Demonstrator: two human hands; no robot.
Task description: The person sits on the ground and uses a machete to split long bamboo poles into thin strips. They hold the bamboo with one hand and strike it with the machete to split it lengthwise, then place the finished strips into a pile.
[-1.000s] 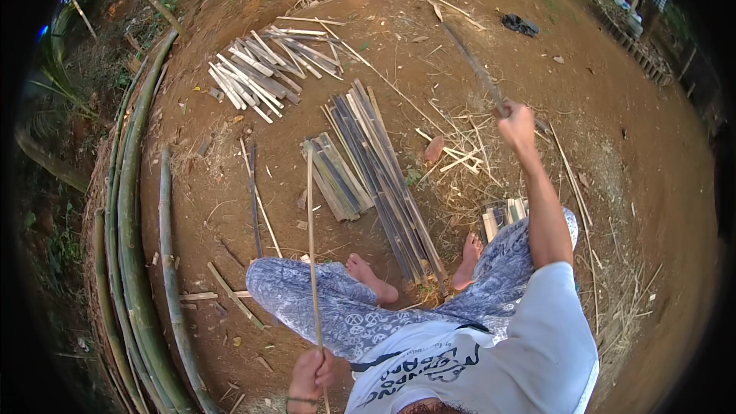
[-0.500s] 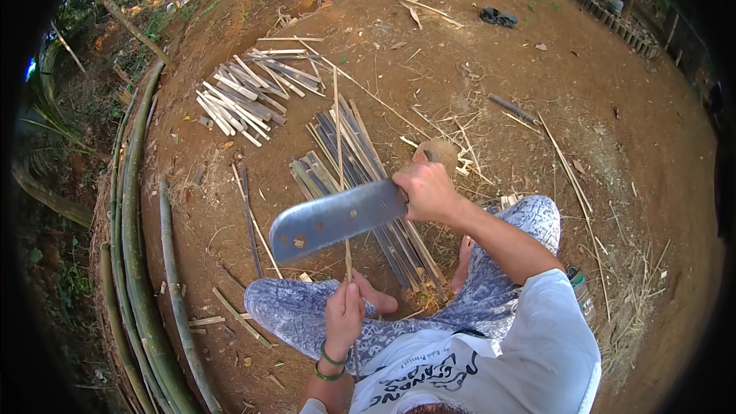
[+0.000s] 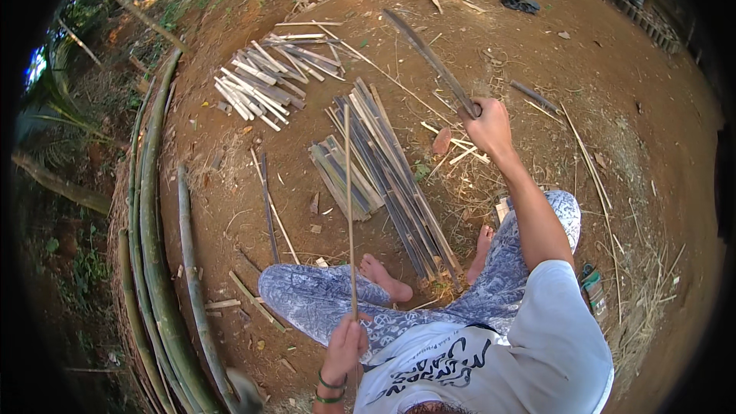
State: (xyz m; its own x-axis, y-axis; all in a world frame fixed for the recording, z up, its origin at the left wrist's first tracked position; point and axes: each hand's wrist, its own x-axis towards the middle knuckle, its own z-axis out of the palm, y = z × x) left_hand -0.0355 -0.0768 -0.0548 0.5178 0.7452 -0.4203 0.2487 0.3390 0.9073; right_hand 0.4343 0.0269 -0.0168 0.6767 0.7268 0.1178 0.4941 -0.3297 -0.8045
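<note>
Long green bamboo poles [image 3: 157,261] curve along the left of the bare dirt ground [image 3: 629,107]. Flat split slats [image 3: 391,176] lie bundled in front of the seated person, with a paler pile [image 3: 268,77] farther off. The right hand [image 3: 487,126], raised far right, grips a long dark blade [image 3: 429,57]. The left hand [image 3: 343,349], near, closes on a thin upright bamboo strip [image 3: 349,207].

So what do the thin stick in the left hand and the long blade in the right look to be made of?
Thin stick: probably split bamboo, pale tan, matte, matching the slats on the ground. Long blade: likely metal, dark grey and dull; its handle is hidden inside the right hand.
</note>
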